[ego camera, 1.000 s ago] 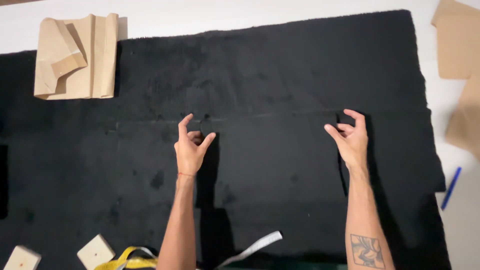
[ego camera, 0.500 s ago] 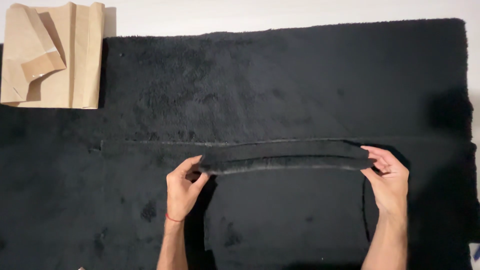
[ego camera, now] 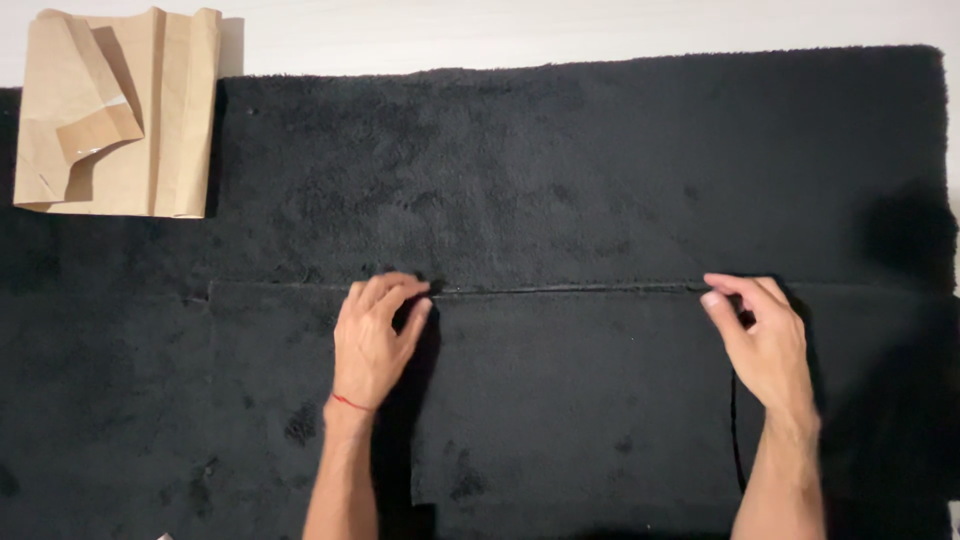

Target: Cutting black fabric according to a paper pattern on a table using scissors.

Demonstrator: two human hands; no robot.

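Observation:
A large sheet of black fuzzy fabric [ego camera: 560, 170] covers most of the white table. On its near half lies a rectangular black fabric piece [ego camera: 575, 400], its straight top edge running between my hands. My left hand [ego camera: 372, 335], a red thread around its wrist, pinches the piece's top left corner with curled fingers. The top right corner is pinched between the thumb and fingers of my right hand [ego camera: 762, 340]. The piece lies nearly flat on the sheet beneath it.
A folded, creased sheet of brown paper [ego camera: 115, 110] lies at the far left, partly over the fabric's corner. A strip of white table [ego camera: 560, 30] shows along the far edge. A cut line [ego camera: 735, 440] runs down the piece's right side.
Both hands took hold of the piece's top edge, lifted it into a raised fold, and have now brought it down flat. The view has shifted to the left and nearer.

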